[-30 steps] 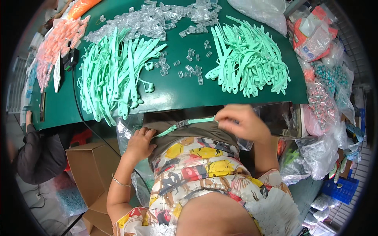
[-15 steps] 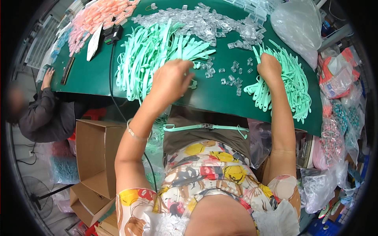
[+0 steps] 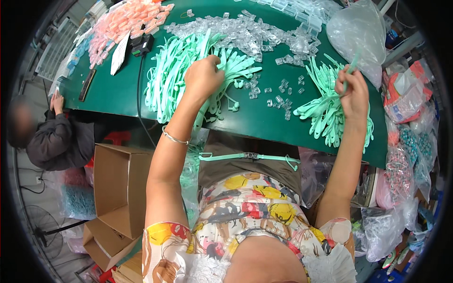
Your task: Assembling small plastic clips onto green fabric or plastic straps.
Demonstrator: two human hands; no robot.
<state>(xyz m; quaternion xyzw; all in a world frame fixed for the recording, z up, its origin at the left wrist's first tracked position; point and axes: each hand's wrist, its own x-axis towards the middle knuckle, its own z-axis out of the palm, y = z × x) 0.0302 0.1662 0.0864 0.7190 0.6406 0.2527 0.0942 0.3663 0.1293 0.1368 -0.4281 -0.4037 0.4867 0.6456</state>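
My right hand [image 3: 353, 94] is raised over the right-hand pile of mint-green straps [image 3: 323, 113], its fingers closed on one mint-green strap [image 3: 355, 61] that points upward and is blurred. My left hand [image 3: 204, 78] rests at the larger heap of the same straps [image 3: 172, 78], fingers curled and closed; what they grip, if anything, is hidden. Between the two piles lie small clear plastic buckles [image 3: 279, 100]. Across my lap stretches another mint-green strap [image 3: 273, 157] with a clear buckle [image 3: 250, 155] at its middle.
A mass of clear buckles [image 3: 236, 30] and orange pieces [image 3: 130, 21] cover the green table's [image 3: 188, 9] far side. A black cable [image 3: 140, 94] crosses it. Open cardboard boxes [image 3: 111, 188] stand at left, near another person [image 3: 59, 137]. Filled plastic bags [image 3: 356, 33] crowd the right.
My right hand has risen and moved right from its pile, bringing up a strap. My left hand has shifted slightly up over its heap. The other person's hand has moved slightly.
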